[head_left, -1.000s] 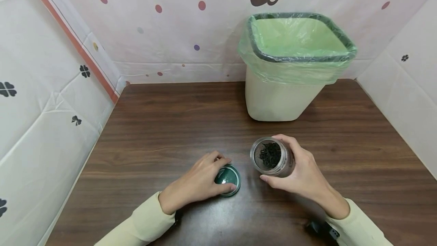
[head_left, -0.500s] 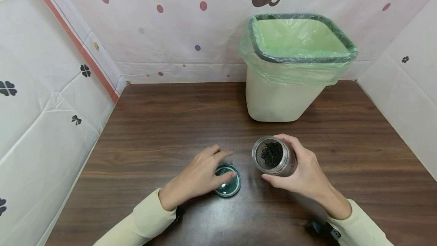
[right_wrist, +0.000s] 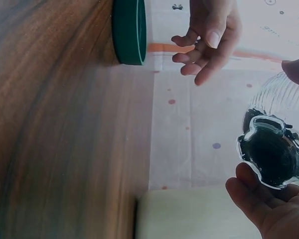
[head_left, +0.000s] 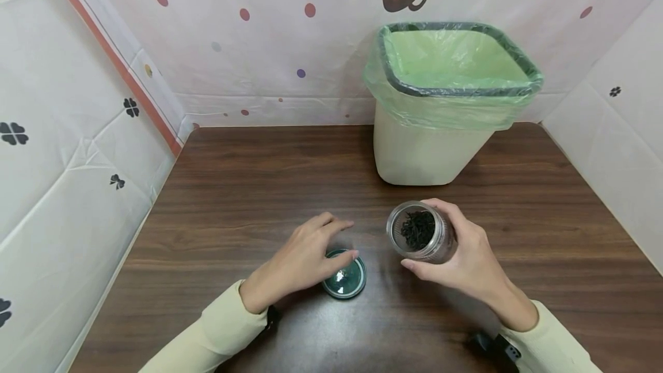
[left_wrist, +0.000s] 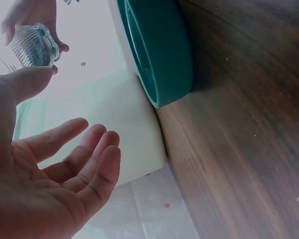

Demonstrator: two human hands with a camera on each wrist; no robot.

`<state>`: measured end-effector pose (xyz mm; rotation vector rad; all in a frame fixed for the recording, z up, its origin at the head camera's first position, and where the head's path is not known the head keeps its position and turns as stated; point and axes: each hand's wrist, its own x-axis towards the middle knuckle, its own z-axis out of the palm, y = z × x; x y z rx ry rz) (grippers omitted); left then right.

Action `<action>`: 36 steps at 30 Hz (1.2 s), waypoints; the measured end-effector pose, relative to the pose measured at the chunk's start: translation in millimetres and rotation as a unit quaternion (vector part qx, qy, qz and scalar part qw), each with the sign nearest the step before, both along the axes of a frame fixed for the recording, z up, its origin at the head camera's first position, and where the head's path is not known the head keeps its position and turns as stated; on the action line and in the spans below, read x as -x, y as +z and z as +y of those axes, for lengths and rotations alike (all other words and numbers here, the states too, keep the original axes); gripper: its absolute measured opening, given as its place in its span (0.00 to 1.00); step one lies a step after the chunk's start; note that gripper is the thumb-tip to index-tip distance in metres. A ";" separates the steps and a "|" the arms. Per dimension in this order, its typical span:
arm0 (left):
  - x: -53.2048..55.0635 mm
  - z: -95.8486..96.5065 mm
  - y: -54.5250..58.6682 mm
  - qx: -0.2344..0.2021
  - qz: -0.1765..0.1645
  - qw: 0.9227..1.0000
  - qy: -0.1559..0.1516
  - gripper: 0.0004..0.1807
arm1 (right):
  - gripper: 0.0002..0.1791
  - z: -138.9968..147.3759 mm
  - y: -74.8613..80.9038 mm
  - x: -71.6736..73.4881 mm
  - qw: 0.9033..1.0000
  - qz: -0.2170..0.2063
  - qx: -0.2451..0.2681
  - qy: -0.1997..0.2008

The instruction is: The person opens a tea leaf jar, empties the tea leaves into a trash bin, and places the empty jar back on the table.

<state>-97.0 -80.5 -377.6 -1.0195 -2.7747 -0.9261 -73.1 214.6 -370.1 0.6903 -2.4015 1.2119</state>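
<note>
A clear ribbed glass jar [head_left: 420, 233] with dark, leaf-like shreds [head_left: 417, 230] inside is gripped by my right hand [head_left: 466, 258]. It is tilted, its mouth facing up and to the left in the head view, and raised off the table. A green round lid [head_left: 346, 282] lies on the table to its left. My left hand [head_left: 303, 258] hovers over the lid with relaxed fingers and holds nothing. In the left wrist view the lid [left_wrist: 164, 50] stands apart from those fingers. The right wrist view shows the dark contents settled at the jar's base [right_wrist: 271, 152].
A pale bin [head_left: 425, 148] with a green plastic liner [head_left: 456, 56] stands at the back right of the brown wooden table [head_left: 248, 177]. Patterned white sheets [head_left: 248, 45] enclose the back and sides.
My left hand has let go of the lid and lifted off it. The lid stays on the table. My right hand has raised the jar slightly and moved it a little to the right.
</note>
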 end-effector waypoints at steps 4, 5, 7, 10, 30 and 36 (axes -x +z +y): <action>3.2 0.3 0.5 -0.014 -0.005 1.000 0.004 0.29 | 0.58 1.8 2.6 0.6 1.000 0.004 -0.002 -0.014; 4.2 0.4 0.5 -0.018 -0.004 1.000 0.006 0.29 | 0.58 2.1 3.2 0.7 1.000 0.004 -0.002 -0.017; 6.1 0.6 0.5 -0.027 -0.002 1.000 0.007 0.28 | 0.58 2.4 4.5 1.0 1.000 0.004 -0.001 -0.020; 8.5 0.8 0.2 -0.038 0.001 0.999 0.009 0.27 | 0.58 2.5 5.8 1.9 1.000 0.008 0.004 -0.018; 13.1 5.0 7.5 -0.068 0.006 0.998 0.017 0.25 | 0.56 -5.6 34.4 -4.4 0.998 0.047 0.033 -0.020; 14.4 6.4 9.7 -0.079 0.007 0.997 0.016 0.24 | 0.54 -7.5 42.1 -6.1 0.998 0.050 0.038 -0.024</action>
